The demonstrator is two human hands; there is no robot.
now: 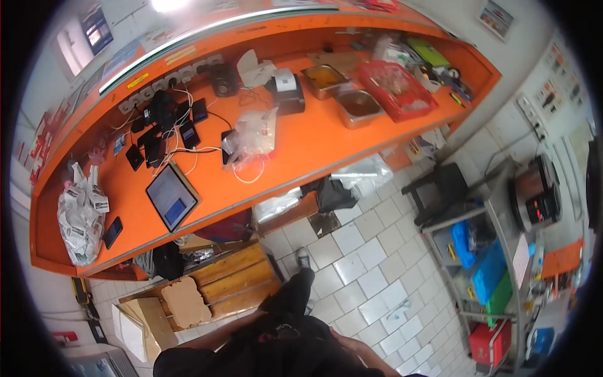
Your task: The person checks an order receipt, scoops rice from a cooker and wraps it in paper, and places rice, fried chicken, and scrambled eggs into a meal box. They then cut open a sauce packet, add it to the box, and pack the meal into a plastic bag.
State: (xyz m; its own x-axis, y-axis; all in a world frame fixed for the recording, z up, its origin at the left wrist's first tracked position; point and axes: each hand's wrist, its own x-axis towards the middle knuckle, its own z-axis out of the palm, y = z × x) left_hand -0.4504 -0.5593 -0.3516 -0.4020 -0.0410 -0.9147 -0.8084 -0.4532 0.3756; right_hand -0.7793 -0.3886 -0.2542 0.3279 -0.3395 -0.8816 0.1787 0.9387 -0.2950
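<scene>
My left hand hangs low by the dark clothing at my waist, nearest to the wooden slatted bench. Its fingers are hidden. At my other hip is my right hand, close against the black clothing, its fingers too unclear to read. Neither hand visibly touches anything on the orange counter. On that counter, a tablet with a lit screen lies near the front edge. A phone rests beside a clear bag full of white printed packets.
Several phones and white cables cluster near a receipt printer and plastic bag. Metal pans and a red crate stand farther right. Cardboard lies on the bench. A black chair and metal shelf flank the tiled floor.
</scene>
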